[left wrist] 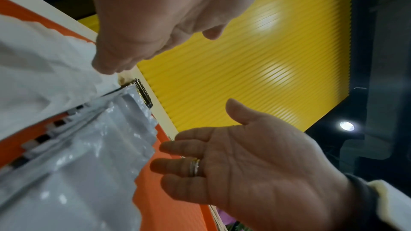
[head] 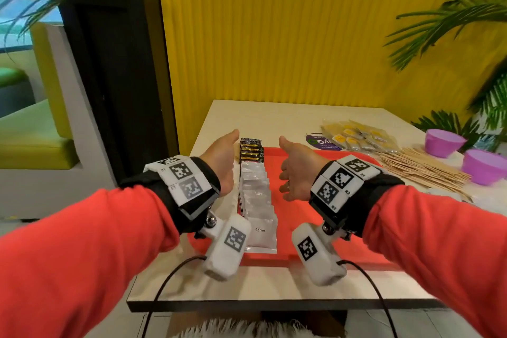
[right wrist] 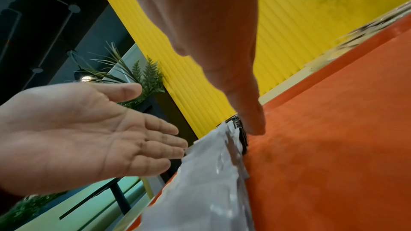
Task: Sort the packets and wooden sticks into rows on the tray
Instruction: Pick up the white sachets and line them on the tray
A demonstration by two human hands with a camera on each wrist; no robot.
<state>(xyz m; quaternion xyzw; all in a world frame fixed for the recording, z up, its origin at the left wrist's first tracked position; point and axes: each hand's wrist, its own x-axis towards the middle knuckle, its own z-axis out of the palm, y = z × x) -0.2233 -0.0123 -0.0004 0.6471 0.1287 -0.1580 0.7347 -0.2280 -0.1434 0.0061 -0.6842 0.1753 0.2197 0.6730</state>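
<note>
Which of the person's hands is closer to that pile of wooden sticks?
Right. The right hand hovers over the red tray beside the wooden sticks; the left hand is beyond the packet row.

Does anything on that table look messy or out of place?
Yes. The wooden sticks lie loose on the table, off the red tray, with yellow packets behind them. The tray's white packets form a slightly uneven row.

Packet row (head: 256,195) on tray (head: 299,217)
</note>
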